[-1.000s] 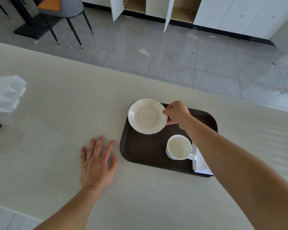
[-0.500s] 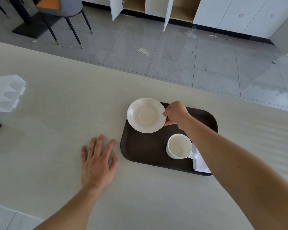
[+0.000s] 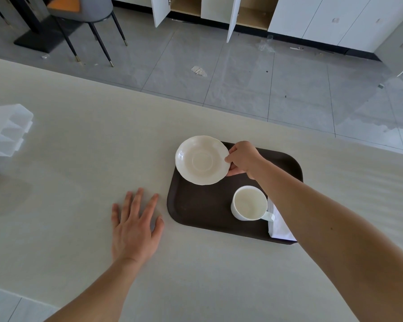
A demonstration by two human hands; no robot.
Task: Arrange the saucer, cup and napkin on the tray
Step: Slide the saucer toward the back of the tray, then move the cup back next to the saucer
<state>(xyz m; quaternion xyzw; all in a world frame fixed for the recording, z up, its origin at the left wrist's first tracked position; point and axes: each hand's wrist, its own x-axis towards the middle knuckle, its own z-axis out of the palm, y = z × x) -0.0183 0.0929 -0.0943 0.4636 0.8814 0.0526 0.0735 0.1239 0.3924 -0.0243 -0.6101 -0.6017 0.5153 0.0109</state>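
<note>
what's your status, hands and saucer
Right hand pinching saucer rim over tray's far left corner. Left hand flat on counter, empty. Cup and napkin on tray; nothing blocking.

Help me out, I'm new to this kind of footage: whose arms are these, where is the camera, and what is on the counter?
No machine here: a person wears a camera on the head, looking down at their own arms. The left hand lies flat and open on the pale stone-look counter. The right hand has a grip on the rim of a round cream ceramic saucer, over the far left corner of a dark brown rectangular plastic tray. On the tray stand an empty white ceramic cup and a folded white paper napkin.
</note>
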